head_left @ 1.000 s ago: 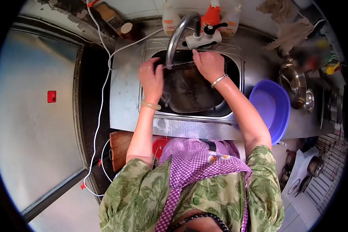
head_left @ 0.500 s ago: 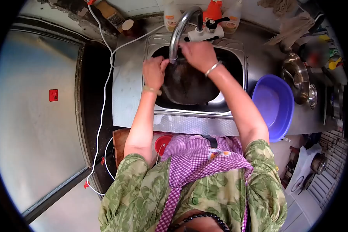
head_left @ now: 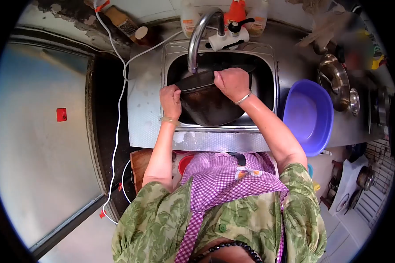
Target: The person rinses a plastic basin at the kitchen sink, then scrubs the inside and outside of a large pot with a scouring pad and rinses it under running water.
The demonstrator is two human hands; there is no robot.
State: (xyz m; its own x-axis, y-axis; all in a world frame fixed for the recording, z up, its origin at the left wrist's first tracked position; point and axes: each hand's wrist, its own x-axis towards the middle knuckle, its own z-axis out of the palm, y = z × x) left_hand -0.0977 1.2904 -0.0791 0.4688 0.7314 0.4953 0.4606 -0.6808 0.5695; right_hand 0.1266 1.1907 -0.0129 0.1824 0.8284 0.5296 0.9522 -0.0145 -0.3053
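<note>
A dark, brown-stained wok (head_left: 208, 105) is tilted in the stainless steel sink (head_left: 267, 94), its outer side facing me. My left hand (head_left: 170, 101) is closed on its rim at the left. On the right, my right hand (head_left: 233, 83) grips the rim with the fingers curled over it. The curved metal faucet (head_left: 193, 52) ends just above the opening of the wok. Whether water is running from it is hard to make out. Most of the wok's inside is hidden from view.
A purple plastic basin (head_left: 309, 116) stands right of the sink. Beyond it are metal bowls (head_left: 333, 81). Several bottles (head_left: 255, 19) line the wall behind the white faucet base (head_left: 228, 40). A white cable (head_left: 118, 101) hangs along the left counter edge.
Both hands have come down toward me with the wok, the right hand farthest. The wok's rim has tipped, so its opening now shows beneath the faucet.
</note>
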